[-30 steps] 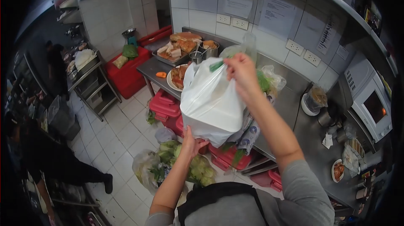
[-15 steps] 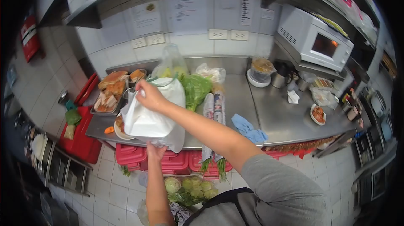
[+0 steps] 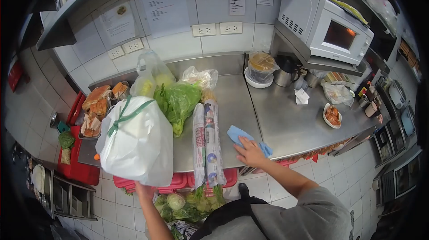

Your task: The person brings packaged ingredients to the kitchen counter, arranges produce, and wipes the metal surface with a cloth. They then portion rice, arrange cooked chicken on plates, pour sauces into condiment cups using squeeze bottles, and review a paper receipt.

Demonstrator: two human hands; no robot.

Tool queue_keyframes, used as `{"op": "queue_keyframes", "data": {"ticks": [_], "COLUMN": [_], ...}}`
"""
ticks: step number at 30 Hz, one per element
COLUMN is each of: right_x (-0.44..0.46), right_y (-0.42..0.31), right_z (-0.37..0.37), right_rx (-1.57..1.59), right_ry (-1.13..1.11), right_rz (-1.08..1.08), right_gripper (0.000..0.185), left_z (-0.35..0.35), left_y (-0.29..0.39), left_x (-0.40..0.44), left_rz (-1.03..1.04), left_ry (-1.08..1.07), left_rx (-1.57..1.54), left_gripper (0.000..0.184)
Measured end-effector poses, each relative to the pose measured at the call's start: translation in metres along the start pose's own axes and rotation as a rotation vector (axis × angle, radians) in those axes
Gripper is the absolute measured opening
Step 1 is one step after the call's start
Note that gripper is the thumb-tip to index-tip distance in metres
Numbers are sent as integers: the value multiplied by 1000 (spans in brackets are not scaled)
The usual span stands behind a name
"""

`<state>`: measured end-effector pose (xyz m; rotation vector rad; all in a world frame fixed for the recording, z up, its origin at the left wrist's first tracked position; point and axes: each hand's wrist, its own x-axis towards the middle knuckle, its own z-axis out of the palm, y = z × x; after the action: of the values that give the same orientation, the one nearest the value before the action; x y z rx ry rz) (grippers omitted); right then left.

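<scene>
Steel worktop (image 3: 286,121): slantwise blue cloth (image 3: 237,133) is partly covered by spread right hand (image 3: 250,152); white bag (image 3: 136,144) is met underneath by left hand (image 3: 145,191), grip unclear.

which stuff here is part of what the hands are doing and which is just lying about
Seemingly in use:
white bag, with the left hand at its lower edge
blue cloth, with the right hand on it

Apparently just lying about:
leafy greens
wrapped bundles
crumpled white paper
microwave, on its shelf
</scene>
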<state>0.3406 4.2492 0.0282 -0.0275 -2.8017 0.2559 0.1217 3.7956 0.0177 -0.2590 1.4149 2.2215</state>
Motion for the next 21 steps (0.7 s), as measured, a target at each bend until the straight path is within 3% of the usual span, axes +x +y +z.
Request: {"op": "queue_keyframes", "data": {"ticks": [1,5,6,7,9,12,15,18,21], "right_x": [5,75,100,129,195,291,341,317,258], "right_y": [11,81,106,132,186,242,263,256,202], "right_z": [8,35,43,50,66,80,96,93,81], "right_rx": [12,7,-4,11,79,185,176,210,285], "right_ry": [-9,66,105,110,95,53,50,-102,-157], "right_rz": [101,409,467,495,553,609,554,197,-62], "right_gripper": [48,57,58,57,56,60,58,56,54], "left_z": [3,-1,7,-5,68,116,129,135,136], "left_y": [-4,-60,-72,-94,-90,-109,-132,-150,-163], "left_x": [-9,-45,-68,-79,-134,-158,-165,-166,-171], "left_rz": [32,-4,-21,-41,-107,-188,-251,-307,-359], "left_ry": [15,573,566,665,862,962,947,902,820], "left_rx": [-5,-168,-152,-211,-172,-159,-131,-89,-47], "left_gripper": [76,79,84,75,42,43,43,44,45]}}
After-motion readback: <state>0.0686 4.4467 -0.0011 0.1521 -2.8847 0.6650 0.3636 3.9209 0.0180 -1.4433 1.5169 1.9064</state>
